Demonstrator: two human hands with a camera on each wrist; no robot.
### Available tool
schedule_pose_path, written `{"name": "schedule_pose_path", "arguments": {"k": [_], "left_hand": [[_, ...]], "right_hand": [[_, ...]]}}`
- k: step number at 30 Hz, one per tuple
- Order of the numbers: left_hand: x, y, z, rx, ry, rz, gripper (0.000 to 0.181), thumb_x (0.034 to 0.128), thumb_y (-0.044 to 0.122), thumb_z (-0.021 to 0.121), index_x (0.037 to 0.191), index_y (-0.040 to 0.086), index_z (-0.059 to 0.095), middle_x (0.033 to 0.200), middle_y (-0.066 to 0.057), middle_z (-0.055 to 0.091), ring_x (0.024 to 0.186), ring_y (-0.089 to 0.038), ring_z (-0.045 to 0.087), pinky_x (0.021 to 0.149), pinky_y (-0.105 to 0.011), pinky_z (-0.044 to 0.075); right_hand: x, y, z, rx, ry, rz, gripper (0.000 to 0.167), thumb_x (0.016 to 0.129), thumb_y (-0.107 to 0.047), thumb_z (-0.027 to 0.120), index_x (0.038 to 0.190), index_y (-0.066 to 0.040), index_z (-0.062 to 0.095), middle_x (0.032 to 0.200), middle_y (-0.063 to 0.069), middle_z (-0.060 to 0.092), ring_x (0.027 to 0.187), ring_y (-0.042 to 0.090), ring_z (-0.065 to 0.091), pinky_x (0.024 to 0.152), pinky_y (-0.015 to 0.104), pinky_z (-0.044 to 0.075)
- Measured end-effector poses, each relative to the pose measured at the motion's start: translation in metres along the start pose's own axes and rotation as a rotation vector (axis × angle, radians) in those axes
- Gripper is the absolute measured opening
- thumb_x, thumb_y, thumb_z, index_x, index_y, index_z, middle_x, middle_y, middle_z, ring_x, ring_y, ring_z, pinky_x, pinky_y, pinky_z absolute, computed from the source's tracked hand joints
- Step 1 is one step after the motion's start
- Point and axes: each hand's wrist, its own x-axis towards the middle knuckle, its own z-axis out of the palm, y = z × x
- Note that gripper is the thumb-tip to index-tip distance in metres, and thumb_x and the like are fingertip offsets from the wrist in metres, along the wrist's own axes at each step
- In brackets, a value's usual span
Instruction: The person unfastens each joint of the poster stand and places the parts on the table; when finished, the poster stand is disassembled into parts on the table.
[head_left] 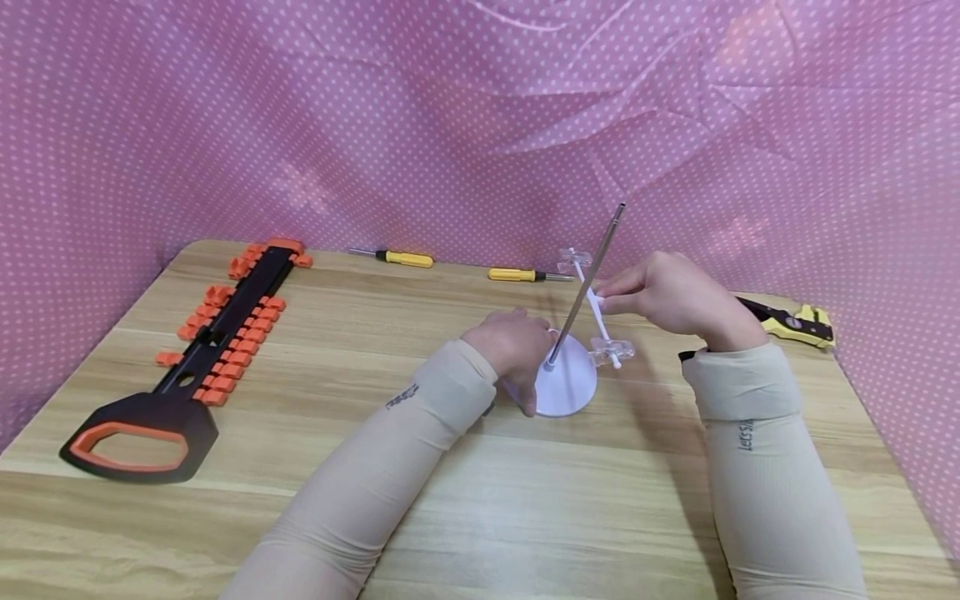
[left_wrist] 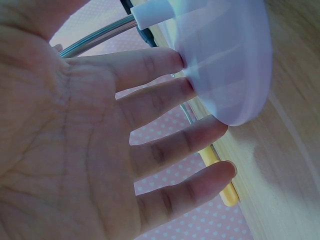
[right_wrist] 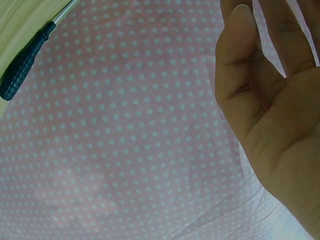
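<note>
Steadiness at the round white base (head_left: 573, 387) helps, I judge: my left grip (head_left: 517, 350), fingers spread, touches its edge, while my right grip (head_left: 663, 300) pinches the white bar (head_left: 601, 321) beside the metal rod (head_left: 607, 236). Small, gentle movements should suit it. Held over the counter (head_left: 525, 517), the bar looks slim and straight, with clear clips (head_left: 615, 350) near both ends.

The left hand (head_left: 516, 348) partly hides the left rim of the white round base (head_left: 573, 390); the right wrist view's upper edge cuts off some fingertips of the right hand (head_left: 669, 298); lettering (head_left: 402, 397) on the left sleeve (head_left: 352, 492) is too small to read
</note>
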Motion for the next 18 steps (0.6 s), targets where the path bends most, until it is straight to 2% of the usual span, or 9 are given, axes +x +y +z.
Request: {"name": "schedule_pose_path", "arguments": {"k": [11, 18], "left_hand": [[0.0013, 0.0001, 0.0017, 0.037, 0.006, 0.011, 0.117, 0.0699, 0.055, 0.096, 0.165, 0.017, 0.039, 0.168, -0.002, 0.044, 0.153, -0.037, 0.04, 0.123, -0.052, 0.042], [0.001, -0.0002, 0.0011, 0.036, 0.012, 0.002, 0.114, 0.07, 0.054, 0.096, 0.163, 0.017, 0.043, 0.167, -0.002, 0.045, 0.15, -0.034, 0.044, 0.12, -0.05, 0.044]], "right_hand": [[0.0017, 0.004, 0.0022, -0.032, -0.009, 0.001, 0.025, 0.097, -0.037, 0.076, 0.115, -0.022, 0.085, 0.128, 0.007, 0.077, 0.131, 0.04, 0.065, 0.112, 0.062, 0.048], [0.0042, 0.0053, 0.0029, -0.036, -0.044, 0.024, 0.028, 0.096, -0.039, 0.077, 0.116, -0.022, 0.084, 0.128, 0.005, 0.077, 0.13, 0.041, 0.065, 0.111, 0.064, 0.048]]}}
